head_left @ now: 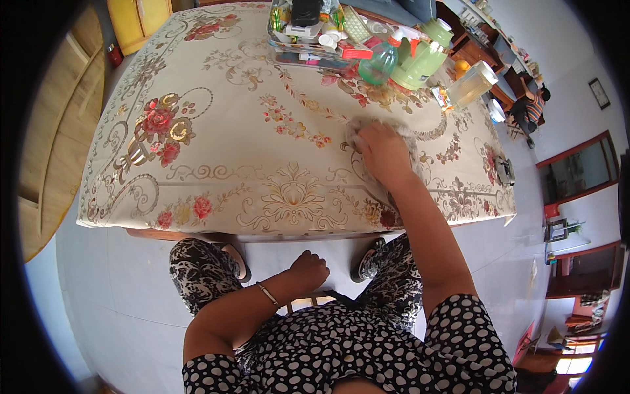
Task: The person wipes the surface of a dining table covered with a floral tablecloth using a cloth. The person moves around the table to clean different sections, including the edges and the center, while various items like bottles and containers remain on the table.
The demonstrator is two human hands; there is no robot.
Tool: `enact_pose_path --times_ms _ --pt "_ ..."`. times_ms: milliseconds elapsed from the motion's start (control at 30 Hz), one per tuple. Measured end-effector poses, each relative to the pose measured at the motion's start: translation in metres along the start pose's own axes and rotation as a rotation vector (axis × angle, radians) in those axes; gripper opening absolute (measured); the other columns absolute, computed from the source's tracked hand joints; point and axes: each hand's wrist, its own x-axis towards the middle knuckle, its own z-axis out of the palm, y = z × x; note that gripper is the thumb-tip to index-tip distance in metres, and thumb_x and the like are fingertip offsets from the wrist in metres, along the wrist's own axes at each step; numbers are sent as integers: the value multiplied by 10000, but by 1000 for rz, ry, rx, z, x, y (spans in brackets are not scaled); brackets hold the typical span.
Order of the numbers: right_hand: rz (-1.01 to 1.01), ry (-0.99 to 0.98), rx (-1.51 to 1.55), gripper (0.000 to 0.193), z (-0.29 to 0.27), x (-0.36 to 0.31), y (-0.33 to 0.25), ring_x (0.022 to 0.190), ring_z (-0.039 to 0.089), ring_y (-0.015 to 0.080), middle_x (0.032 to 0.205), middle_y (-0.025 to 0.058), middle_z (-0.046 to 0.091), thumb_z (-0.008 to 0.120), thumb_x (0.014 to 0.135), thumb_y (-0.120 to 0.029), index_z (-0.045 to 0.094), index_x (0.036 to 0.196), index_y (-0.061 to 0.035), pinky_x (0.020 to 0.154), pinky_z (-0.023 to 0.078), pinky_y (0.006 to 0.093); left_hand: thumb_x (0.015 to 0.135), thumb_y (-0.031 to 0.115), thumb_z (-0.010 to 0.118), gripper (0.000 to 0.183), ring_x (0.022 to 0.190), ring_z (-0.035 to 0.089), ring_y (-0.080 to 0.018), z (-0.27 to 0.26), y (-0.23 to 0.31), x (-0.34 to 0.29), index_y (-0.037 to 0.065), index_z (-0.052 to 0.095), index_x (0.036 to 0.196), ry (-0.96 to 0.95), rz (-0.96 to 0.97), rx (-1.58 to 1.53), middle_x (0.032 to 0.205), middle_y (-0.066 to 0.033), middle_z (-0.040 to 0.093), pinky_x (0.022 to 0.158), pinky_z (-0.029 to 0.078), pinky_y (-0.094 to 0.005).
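My right hand (384,148) presses a crumpled greyish cloth (356,125) onto the table, right of the middle. Its fingers are bent over the cloth, and part of the cloth shows around them. Beneath lies a cream tablecloth (223,141) patterned with red flowers and gold-brown scrolls. Below the table's near edge, my left hand (309,270) is closed in a fist above my lap, apart from the table. Nothing shows in it.
Along the far side stand a clear container (274,44) of small packages, a green spray bottle (378,62), a pale green thermos (425,56) and a lidded clear jug (471,87). A round wooden board (65,125) stands at left. Another person (529,110) sits far right.
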Motion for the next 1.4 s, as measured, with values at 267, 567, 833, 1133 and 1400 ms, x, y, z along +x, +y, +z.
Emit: enact_pose_path --times_ms 267,567,833,1133,1400 --pt "152 -37 24 191 35 74 29 960 597 316 999 125 631 632 788 -210 615 913 -67 802 490 416 736 190 647 119 814 592 -250 3 -12 7 78 616 762 -24 -18 22 786 -72 610 745 437 -383" --pt "311 -81 33 257 10 33 79 967 593 322 989 129 638 633 783 -211 635 1024 -125 812 488 416 741 152 611 76 801 597 -242 -14 -7 0 78 614 759 84 19 13 784 -68 609 732 443 -384" --pt "28 54 -115 246 42 69 2 959 591 318 998 97 643 564 755 -83 642 987 -119 803 498 403 732 133 601 74 777 613 -241 -11 -1 -10 66 630 742 114 44 21 761 -80 623 713 454 -383" --pt "335 -128 52 166 12 66 56 938 607 309 1009 153 641 593 804 -152 617 928 -44 802 499 426 738 131 607 87 815 615 -250 -23 -15 -7 60 642 772 94 -36 10 803 -90 632 741 454 -390" --pt "-32 -56 63 154 10 34 11 889 593 352 904 149 619 618 812 -161 604 902 -38 768 486 434 730 182 640 138 812 596 -243 -11 -8 -8 66 626 803 -7 -35 -13 806 -75 615 742 446 -384"
